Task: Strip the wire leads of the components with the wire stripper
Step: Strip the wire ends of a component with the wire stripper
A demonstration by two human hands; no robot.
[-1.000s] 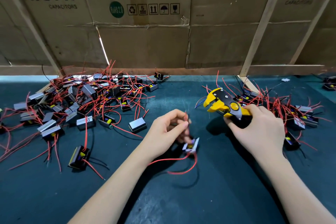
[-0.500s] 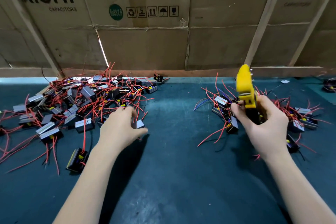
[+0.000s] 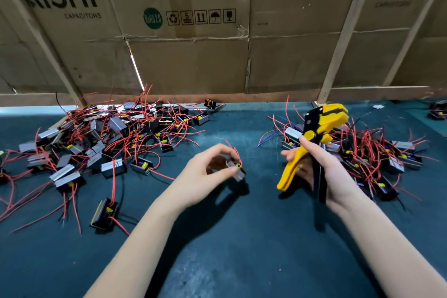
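Note:
My left hand (image 3: 205, 172) pinches a small black component (image 3: 237, 169) with a yellow part and short red leads, held above the dark green mat. My right hand (image 3: 321, 172) grips the yellow and black wire stripper (image 3: 314, 138) by its handles, jaws pointing up and to the right, handles spread. The stripper is a hand's width to the right of the component and does not touch it.
A large pile of components with red leads (image 3: 101, 143) covers the mat's left side. A second pile (image 3: 377, 152) lies at the right, behind my right hand. A cardboard wall (image 3: 193, 55) with wooden battens closes the back. One component (image 3: 105, 213) lies alone at the near left.
My left hand picked a component from the left pile and carried it to the middle. My right hand came back from the right pile and turned the stripper, jaws now up and right.

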